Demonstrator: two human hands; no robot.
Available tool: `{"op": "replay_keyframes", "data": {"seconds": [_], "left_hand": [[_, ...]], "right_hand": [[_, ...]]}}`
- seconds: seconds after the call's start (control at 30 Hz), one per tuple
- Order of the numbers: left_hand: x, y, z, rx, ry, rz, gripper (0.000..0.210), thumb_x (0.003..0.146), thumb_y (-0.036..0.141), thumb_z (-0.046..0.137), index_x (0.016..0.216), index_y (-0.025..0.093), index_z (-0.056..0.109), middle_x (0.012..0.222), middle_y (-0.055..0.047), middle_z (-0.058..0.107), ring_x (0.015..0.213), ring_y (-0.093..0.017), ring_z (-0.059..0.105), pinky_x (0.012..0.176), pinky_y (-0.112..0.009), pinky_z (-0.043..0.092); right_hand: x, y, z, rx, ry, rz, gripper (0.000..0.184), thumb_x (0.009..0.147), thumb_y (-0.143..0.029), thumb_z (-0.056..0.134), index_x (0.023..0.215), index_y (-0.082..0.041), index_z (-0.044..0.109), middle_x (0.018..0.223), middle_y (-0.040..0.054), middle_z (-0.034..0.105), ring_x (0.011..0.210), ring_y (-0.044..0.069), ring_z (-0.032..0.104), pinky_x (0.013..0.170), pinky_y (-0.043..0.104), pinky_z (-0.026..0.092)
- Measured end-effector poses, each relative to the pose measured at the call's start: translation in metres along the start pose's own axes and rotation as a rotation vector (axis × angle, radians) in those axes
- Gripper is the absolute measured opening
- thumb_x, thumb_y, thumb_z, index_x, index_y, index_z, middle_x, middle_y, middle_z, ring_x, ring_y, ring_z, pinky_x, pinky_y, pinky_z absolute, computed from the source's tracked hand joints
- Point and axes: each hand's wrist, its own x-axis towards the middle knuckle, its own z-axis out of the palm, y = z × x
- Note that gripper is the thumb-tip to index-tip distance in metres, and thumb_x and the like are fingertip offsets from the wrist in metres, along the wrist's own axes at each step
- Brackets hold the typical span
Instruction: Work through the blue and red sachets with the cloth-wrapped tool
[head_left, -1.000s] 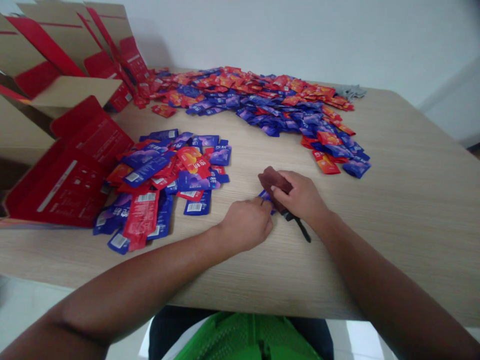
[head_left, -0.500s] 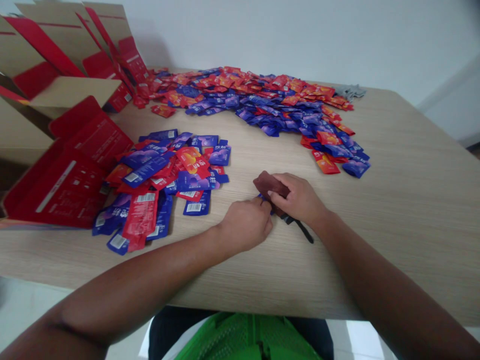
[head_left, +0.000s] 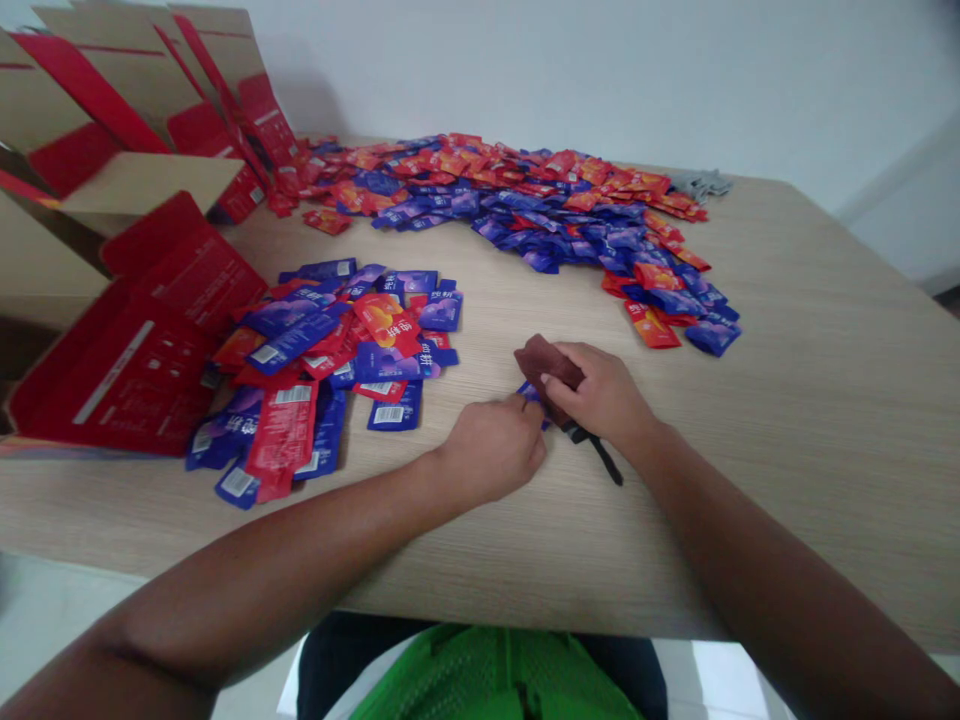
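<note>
My left hand (head_left: 489,452) is closed over a blue sachet (head_left: 530,391) on the table, pinching it so that only its upper edge shows. Beside it, my right hand (head_left: 609,396) grips a dark brown, cloth-like piece (head_left: 541,358), thumb on top. From under that hand a thin black strip (head_left: 609,464) sticks out towards me; whether it is joined to the brown piece I cannot tell. Left of my hands lies a loose heap of red and blue sachets (head_left: 300,340), several with white barcode labels up.
Open red cardboard boxes (head_left: 142,370) stand along the left side. A long pile of red and blue sachets (head_left: 517,205) curves along the back by the wall, with grey pieces (head_left: 703,184) at its right end. The table's front edge (head_left: 525,632) runs close to my body.
My right hand has shifted slightly up and right with the brown piece, drawing a little away from my left hand. More of the blue sachet shows between them.
</note>
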Motion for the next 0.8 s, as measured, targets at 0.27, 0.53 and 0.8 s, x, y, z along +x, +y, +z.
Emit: {"op": "replay_keyframes", "data": {"seconds": [0.27, 0.53, 0.8], "left_hand": [[-0.0002, -0.0002, 0.0008, -0.003, -0.002, -0.007, 0.032, 0.102, 0.033, 0.05, 0.122, 0.014, 0.067, 0.11, -0.012, 0.075, 0.09, -0.028, 0.074, 0.076, -0.042, 0.062], [-0.0006, 0.0002, -0.0006, -0.013, -0.009, -0.004, 0.029, 0.102, 0.032, 0.05, 0.119, 0.015, 0.067, 0.112, -0.012, 0.074, 0.093, -0.029, 0.074, 0.077, -0.042, 0.062], [-0.0004, 0.0012, -0.0022, -0.012, -0.015, -0.011, 0.028, 0.102, 0.032, 0.05, 0.116, 0.015, 0.068, 0.11, -0.012, 0.074, 0.091, -0.029, 0.074, 0.077, -0.043, 0.062]], "right_hand": [[-0.0013, -0.0029, -0.0006, 0.039, -0.043, -0.077, 0.039, 0.088, -0.026, 0.07, 0.127, -0.023, 0.073, 0.116, 0.0084, 0.079, 0.102, 0.029, 0.072, 0.09, 0.041, 0.055], [-0.0004, -0.0018, -0.0002, 0.029, -0.027, -0.016, 0.035, 0.089, -0.028, 0.069, 0.123, -0.023, 0.075, 0.111, 0.0079, 0.08, 0.098, 0.029, 0.072, 0.085, 0.04, 0.054], [0.0005, 0.0003, 0.0005, -0.009, 0.001, 0.043, 0.032, 0.09, -0.029, 0.067, 0.121, -0.022, 0.074, 0.111, 0.0082, 0.08, 0.097, 0.029, 0.072, 0.086, 0.041, 0.054]]}}
